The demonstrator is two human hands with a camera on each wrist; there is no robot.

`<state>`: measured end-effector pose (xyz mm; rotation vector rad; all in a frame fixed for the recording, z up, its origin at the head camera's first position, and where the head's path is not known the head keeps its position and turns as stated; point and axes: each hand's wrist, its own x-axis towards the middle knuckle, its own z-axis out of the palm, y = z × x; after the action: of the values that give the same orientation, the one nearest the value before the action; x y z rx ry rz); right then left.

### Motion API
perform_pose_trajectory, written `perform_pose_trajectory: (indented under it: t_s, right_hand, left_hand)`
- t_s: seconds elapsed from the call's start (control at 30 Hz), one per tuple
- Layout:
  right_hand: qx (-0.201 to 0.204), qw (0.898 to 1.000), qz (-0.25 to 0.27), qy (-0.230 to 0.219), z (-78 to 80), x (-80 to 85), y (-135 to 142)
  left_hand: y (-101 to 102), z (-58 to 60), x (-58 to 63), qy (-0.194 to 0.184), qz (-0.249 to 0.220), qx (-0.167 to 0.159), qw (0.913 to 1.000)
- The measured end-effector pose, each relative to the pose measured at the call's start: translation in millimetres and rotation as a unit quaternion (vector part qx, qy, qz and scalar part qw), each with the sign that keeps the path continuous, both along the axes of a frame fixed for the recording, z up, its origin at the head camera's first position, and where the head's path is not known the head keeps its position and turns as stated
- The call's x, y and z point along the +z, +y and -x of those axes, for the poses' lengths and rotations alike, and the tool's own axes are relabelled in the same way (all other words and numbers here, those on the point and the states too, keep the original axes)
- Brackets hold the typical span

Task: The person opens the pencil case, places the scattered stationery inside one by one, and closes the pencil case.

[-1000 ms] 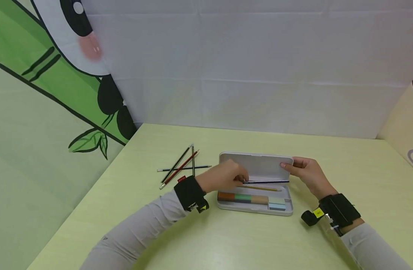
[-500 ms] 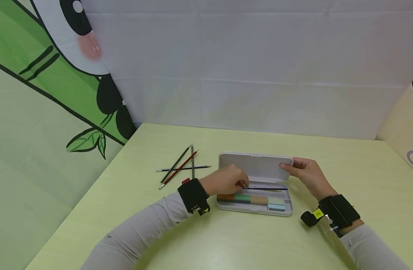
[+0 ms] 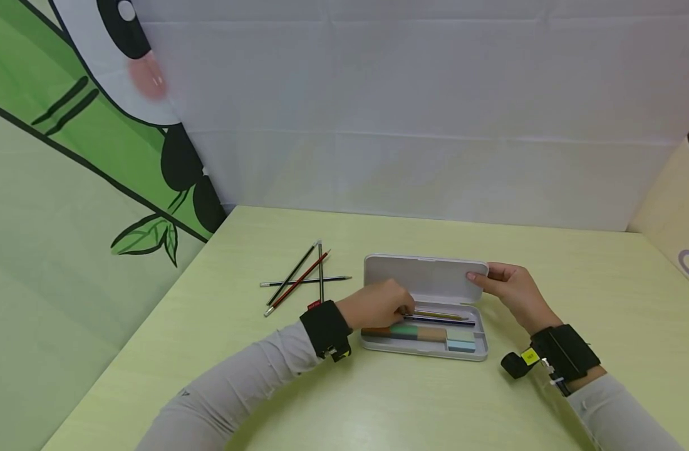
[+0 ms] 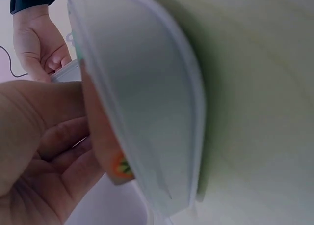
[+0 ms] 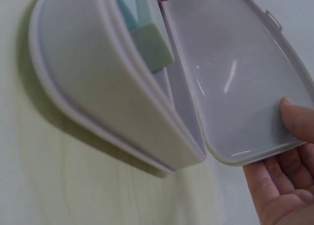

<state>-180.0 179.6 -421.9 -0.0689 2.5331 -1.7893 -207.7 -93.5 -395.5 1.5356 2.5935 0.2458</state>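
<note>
A white pencil case (image 3: pixel 423 355) lies on the table with its lid (image 3: pixel 435 279) raised. My left hand (image 3: pixel 378 304) reaches into it, fingers curled at the left end of a dark blue pencil (image 3: pixel 454 322), which lies low in the rear compartment. Just behind that pencil is a gold one (image 3: pixel 437 314). My right hand (image 3: pixel 513 294) grips the lid's right edge; in the right wrist view the thumb (image 5: pixel 297 119) presses its inner face while the other fingers sit behind. The left wrist view hides the pencil behind the hand.
Along the case's front compartment lie brown, green and tan blocks (image 3: pixel 403 332), with pale green and light blue erasers (image 3: pixel 461 344) at the right. Several pencils (image 3: pixel 299 282), dark ones and a red one, lie crossed on the table to the left. A pale wall cloth stands behind.
My left hand has lowered the dark blue pencil from near the lid's hinge into the case, in front of the gold pencil. My right hand keeps holding the lid in place.
</note>
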Motion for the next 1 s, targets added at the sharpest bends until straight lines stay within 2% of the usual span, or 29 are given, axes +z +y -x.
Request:
perform_pose_trajectory:
  t_s: [0.43,0.7,0.87,1.0]
  right_hand:
    - [-0.004,1.000,-0.003,-0.001,1.1,-1.2,0.5]
    - [-0.006,1.000,-0.008,-0.004,1.0,-0.4,0.5]
    - [-0.002,1.000,-0.004,-0.006,0.2,0.1,0.8]
    - [-0.001,1.000,-0.004,-0.005,0.5,0.7,1.3]
  left_hand:
    - [2.4,0.0,-2.3,0.031,0.017,0.005,0.9994]
    - [0.6,1.3,-3.2,0.036,0.011,0.006,0.9993]
    - [-4.8,0.3,1.4,0.030,-0.005,0.018,0.9994]
    - [-13.3,-1.2,10.8,0.021,-0.025,0.036,0.9988]
